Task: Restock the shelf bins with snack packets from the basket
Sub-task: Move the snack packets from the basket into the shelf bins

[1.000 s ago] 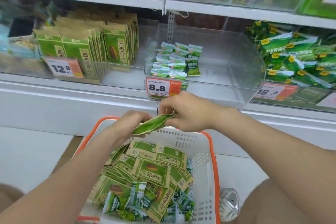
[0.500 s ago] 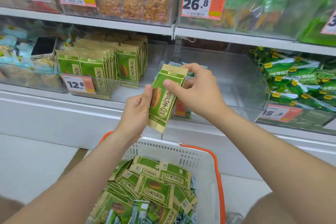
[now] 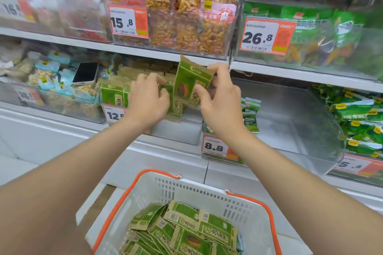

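Note:
A green and tan seed packet (image 3: 189,84) stands upright over the clear shelf bin (image 3: 178,132) priced 12.8, pinched between thumb and fingers of my right hand (image 3: 220,102). Inside that bin, my left hand (image 3: 148,97) has its curled fingers against the row of matching packets (image 3: 112,94) standing there. Below, the white basket with an orange rim (image 3: 165,192) holds several more of the same packets (image 3: 186,232).
To the right, the 8.8 bin (image 3: 290,122) holds a few small green packets (image 3: 250,115). A phone (image 3: 86,72) lies on the bin to the left. The upper shelf (image 3: 145,51) overhangs the bins closely. More green packets (image 3: 360,122) fill the far-right bin.
Both hands lifted one packet out of the basket and carried it up to the 12.8 bin. The left hand let go of it and reached into the standing row.

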The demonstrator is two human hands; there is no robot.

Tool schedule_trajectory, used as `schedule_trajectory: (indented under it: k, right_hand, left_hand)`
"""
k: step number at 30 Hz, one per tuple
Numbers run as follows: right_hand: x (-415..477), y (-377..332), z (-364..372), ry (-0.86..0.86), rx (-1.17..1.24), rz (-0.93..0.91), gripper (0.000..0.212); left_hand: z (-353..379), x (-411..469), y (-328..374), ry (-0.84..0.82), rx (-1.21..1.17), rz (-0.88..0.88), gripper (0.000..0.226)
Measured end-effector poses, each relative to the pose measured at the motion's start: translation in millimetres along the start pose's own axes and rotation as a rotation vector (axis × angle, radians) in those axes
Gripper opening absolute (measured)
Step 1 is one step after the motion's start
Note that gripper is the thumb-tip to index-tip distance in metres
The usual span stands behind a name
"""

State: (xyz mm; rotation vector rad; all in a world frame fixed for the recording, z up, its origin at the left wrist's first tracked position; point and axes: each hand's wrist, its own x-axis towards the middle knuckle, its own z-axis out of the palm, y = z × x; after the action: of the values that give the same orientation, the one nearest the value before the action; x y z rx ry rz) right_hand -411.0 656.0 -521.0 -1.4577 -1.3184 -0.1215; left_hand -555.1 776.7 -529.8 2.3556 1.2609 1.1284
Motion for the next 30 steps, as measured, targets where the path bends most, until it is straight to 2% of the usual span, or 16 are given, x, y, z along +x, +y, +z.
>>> schedule_trajectory:
  k: [4, 7, 10, 15, 22, 25, 30]
  right_hand:
    - [17.3, 14.8, 37.9, -0.13, -0.173, 0.047, 0.033]
    - [34.9, 15.3, 62.7, -0.217, -0.301, 0.153, 0.025]
    - [49.5, 20.5, 85.2, -0.283, -0.412, 0.311, 0.023]
    - [57.1, 36.0, 112.1, -0.307, -0.402, 0.492, 0.027]
    - [49.3, 45.9, 120.8, -0.167, -0.362, 0.492, 0.028]
    - [48.4, 42.5, 119.2, -0.169, -0.38, 0.519, 0.029]
    - [51.8, 32.6, 115.8, -0.18, -0.414, 0.536, 0.055]
  left_hand:
    - [-5.3, 6.1, -32.1, -0.044, 0.281, 0.009, 0.064]
    - [4.4, 13.9, -47.9, -0.18, 0.402, -0.001, 0.086]
    - [12.3, 22.5, -55.0, -0.219, 0.433, 0.019, 0.087]
    - [21.0, 28.3, -62.4, -0.196, 0.484, 0.03, 0.088]
    - [26.1, 30.1, -63.5, -0.185, 0.495, 0.035, 0.09]
    - [24.9, 29.4, -62.5, -0.183, 0.485, 0.032, 0.088]
    - [19.0, 24.8, -51.2, -0.173, 0.468, 0.09, 0.089]
